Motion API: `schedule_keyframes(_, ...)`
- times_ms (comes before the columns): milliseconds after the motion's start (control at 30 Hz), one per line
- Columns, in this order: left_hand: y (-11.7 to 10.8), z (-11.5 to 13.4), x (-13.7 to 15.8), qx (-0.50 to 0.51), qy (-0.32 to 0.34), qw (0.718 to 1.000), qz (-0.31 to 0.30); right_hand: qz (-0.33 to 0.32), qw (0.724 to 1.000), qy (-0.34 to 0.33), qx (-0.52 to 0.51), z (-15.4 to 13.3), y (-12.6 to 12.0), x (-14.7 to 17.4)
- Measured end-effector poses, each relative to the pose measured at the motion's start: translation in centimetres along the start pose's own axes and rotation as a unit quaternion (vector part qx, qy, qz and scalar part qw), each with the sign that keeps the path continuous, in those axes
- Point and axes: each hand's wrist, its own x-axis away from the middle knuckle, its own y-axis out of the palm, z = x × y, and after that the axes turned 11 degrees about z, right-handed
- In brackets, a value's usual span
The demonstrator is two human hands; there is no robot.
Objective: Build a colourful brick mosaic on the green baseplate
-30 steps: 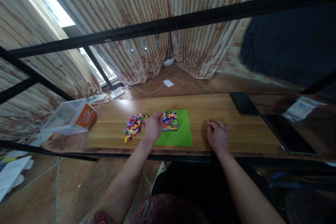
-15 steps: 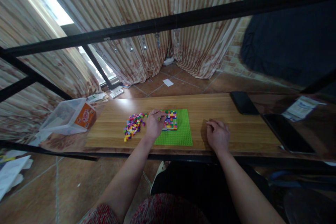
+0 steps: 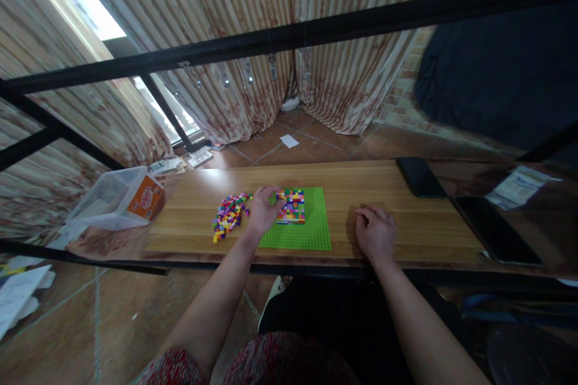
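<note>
A multicoloured block of small toy bricks (image 3: 295, 212) sits on the green studded baseplate (image 3: 311, 237), near its far edge. My left hand (image 3: 262, 212) is over the baseplate's left part, with thumb and forefinger bent in a pinch at the block's left edge. Whatever is between those fingertips is too small to make out. Left of that hand lies a pile of loose toy bricks (image 3: 229, 215) in many colours. My right hand (image 3: 376, 231) rests on the table to the right of the baseplate, fingers curled in, with nothing visible in them.
The wooden tabletop (image 3: 347, 183) carries a black phone (image 3: 419, 177) at the far right. A larger dark device (image 3: 497, 231) and a printed packet (image 3: 519, 186) lie beyond it. On the left stands a clear plastic box (image 3: 108, 201) with an orange label. A black metal bar (image 3: 289, 39) crosses behind.
My left hand has shifted slightly left, and more of the brick block's left side shows. The right hand stays in place.
</note>
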Motion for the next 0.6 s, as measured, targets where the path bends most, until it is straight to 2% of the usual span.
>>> schedule_keyframes(100, 0.1, -0.7, 0.1, 0.053, -0.047, 0.997, 0.0, 0.001, 1.0, -0.004, 0.0, 0.0, 0.0, 0.0)
schedule_keyframes(200, 0.6, -1.3, 0.2, 0.135, -0.129, 0.982, 0.007, 0.003, 1.0, -0.004, 0.0, 0.1, 0.0, -0.1)
schedule_keyframes(267, 1.0, -1.4, 0.1, 0.164, -0.161, 0.973, 0.01, 0.005, 1.0, -0.006, -0.001, 0.1, 0.1, 0.0)
schedule_keyframes(600, 2.3, -0.6, -0.3, 0.18, -0.186, 0.966, -0.001, 0.001, 1.0, -0.004, 0.004, 0.1, 0.1, 0.0)
